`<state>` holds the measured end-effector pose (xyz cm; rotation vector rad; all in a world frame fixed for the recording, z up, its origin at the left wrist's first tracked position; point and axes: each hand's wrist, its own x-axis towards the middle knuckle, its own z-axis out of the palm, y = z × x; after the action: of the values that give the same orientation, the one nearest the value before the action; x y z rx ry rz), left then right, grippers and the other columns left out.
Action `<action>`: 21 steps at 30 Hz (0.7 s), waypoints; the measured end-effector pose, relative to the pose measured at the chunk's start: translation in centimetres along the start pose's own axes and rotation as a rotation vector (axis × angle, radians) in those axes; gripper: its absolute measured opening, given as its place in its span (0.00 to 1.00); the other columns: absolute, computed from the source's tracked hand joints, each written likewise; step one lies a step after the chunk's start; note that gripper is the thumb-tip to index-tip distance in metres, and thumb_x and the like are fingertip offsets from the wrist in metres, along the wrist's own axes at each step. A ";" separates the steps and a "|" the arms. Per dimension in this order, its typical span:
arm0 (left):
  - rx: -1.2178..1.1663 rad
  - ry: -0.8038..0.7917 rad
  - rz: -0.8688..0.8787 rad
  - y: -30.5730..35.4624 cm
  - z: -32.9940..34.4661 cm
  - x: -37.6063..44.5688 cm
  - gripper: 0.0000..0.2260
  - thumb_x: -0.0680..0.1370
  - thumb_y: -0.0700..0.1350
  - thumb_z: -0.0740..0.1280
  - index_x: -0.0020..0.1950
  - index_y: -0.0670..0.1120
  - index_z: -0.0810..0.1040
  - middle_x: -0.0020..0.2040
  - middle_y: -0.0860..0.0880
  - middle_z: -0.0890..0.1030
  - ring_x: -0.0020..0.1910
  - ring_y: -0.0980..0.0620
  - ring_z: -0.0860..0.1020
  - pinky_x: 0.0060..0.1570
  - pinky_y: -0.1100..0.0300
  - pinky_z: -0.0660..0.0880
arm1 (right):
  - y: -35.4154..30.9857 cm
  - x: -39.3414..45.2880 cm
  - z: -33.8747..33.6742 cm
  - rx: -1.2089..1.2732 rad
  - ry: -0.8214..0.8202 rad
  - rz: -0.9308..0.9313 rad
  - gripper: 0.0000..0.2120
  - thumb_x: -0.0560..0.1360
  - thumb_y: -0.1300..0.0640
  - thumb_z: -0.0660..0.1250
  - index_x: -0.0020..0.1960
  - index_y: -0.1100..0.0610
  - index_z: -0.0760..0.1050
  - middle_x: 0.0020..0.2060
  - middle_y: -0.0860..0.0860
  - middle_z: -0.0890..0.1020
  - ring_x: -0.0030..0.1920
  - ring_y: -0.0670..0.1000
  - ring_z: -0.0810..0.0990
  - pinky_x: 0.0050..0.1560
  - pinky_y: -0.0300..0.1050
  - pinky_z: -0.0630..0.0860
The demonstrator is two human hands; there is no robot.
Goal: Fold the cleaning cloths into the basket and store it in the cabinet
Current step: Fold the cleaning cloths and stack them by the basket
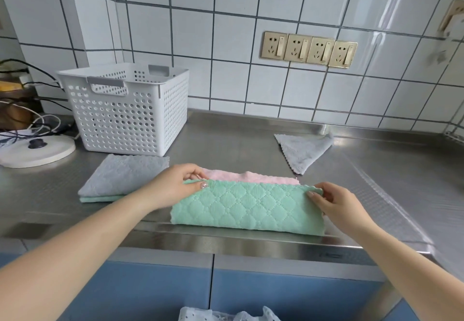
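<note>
Two hands pinch the far corners of a green cloth [247, 206] folded over at the front edge of the steel table [226, 140].

The left hand [173, 186] nips the left corner between thumb and fingers; the right hand [334, 201] nips the right one. A pink cloth [251, 177] shows just behind. A folded grey cloth [125, 174] lies on a green one left of them, before the white basket [125, 110]. Another grey cloth [302, 151] lies apart, far right.
</note>
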<state>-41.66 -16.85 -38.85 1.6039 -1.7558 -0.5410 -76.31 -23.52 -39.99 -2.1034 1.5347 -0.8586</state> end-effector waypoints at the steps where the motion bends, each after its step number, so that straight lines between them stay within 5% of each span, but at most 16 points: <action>1: 0.000 0.015 -0.006 0.0 0.0 0.8 0.04 0.76 0.43 0.69 0.47 0.53 0.78 0.48 0.52 0.81 0.45 0.66 0.77 0.44 0.79 0.67 | 0.0 0.8 0.2 -0.004 0.005 0.015 0.07 0.76 0.51 0.66 0.43 0.54 0.78 0.36 0.54 0.81 0.35 0.52 0.78 0.37 0.44 0.71; 10: 0.161 0.049 -0.091 -1.9 0.6 8.0 0.04 0.75 0.44 0.69 0.49 0.50 0.78 0.50 0.55 0.78 0.58 0.54 0.76 0.58 0.59 0.71 | 0.6 8.4 1.9 -0.115 -0.052 0.117 0.09 0.76 0.51 0.65 0.39 0.51 0.75 0.33 0.48 0.78 0.39 0.53 0.78 0.34 0.40 0.69; 17: 0.269 0.032 -0.180 -3.7 1.5 10.8 0.07 0.76 0.46 0.69 0.52 0.49 0.79 0.56 0.49 0.79 0.58 0.53 0.76 0.48 0.63 0.67 | 1.4 10.4 3.4 -0.188 -0.076 0.155 0.11 0.76 0.51 0.66 0.45 0.60 0.78 0.35 0.53 0.80 0.36 0.50 0.75 0.34 0.43 0.68; 21: 0.293 -0.002 -0.178 -4.4 2.0 10.8 0.07 0.76 0.46 0.69 0.53 0.48 0.79 0.55 0.50 0.79 0.58 0.52 0.76 0.52 0.61 0.69 | 1.7 10.5 3.8 -0.175 -0.054 0.170 0.09 0.75 0.51 0.66 0.48 0.57 0.78 0.39 0.51 0.81 0.40 0.50 0.76 0.39 0.44 0.70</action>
<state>-40.03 -28.37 -41.04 1.9760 -1.7661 -0.3795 -72.75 -34.13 -41.33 -2.0576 1.7864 -0.6228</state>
